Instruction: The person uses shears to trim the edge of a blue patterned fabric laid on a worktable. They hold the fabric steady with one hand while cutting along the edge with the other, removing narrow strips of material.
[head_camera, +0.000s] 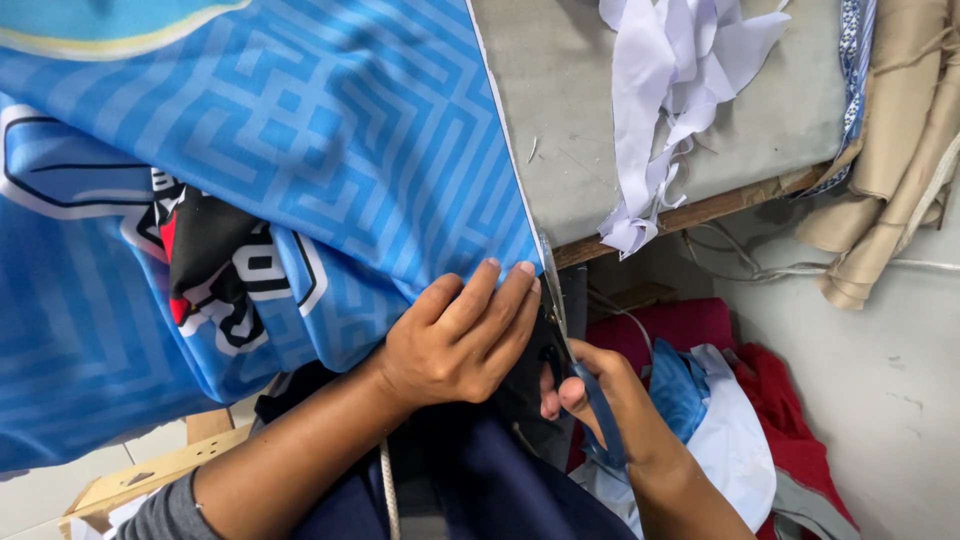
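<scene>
Left hand (462, 342) lies flat, fingers spread, pinning the soft, slippery blue patterned fabric (330, 150) at the table (570, 110) edge; right hand (605, 400) grips scissors (556, 310) trimming it; likely hold close beside the cut

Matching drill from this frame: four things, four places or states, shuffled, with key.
1. left hand
2. right hand
3. white fabric scraps
4. red cloth

A. lying on the grey table top
B. gripping scissors at the fabric's edge
C. pressed flat on blue patterned fabric
D. in the heap below the table

Pairs: 1-C, 2-B, 3-A, 4-D
</scene>
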